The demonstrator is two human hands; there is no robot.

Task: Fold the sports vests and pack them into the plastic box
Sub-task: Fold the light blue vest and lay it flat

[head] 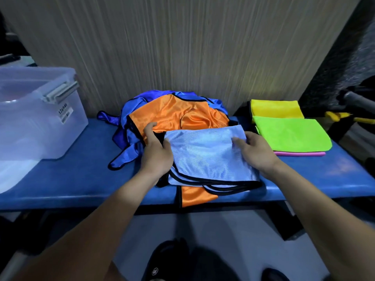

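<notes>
- Near edge: orange vest (199, 196) tail hangs over the front lip of the blue bench (71, 179), just below both hands.
- Light blue vest (207, 157) lies folded on top of the orange one, black trim stacked along its near edge, between the two hands.
- Left hand (157, 153): thumb on top, fingers curled under the vest's left edge, pinching it. Orange fabric sits right behind the knuckles.
- Right hand (256, 152): fingertips (238, 141) pressed together on the vest's right side, gripping the fabric; thumb hidden.
- Left of the left hand: bare bench strip, then dark blue vests (125, 126) trailing straps toward the front.
- Right of the right fingers, just beside: folded stack, green vest (292, 134) on top, pink vest (300, 153) edge showing under it; yellow vest (276, 108) folded behind.
- Behind the fingers: loose pile, orange over dark blue, pushed against the wood-grain wall (182, 47).
- Far left: clear plastic box (40, 122), grey latch, white label, well apart from the left hand. Contents can't be made out through the walls.
- Far right past the stack: dark gear, blurred.
</notes>
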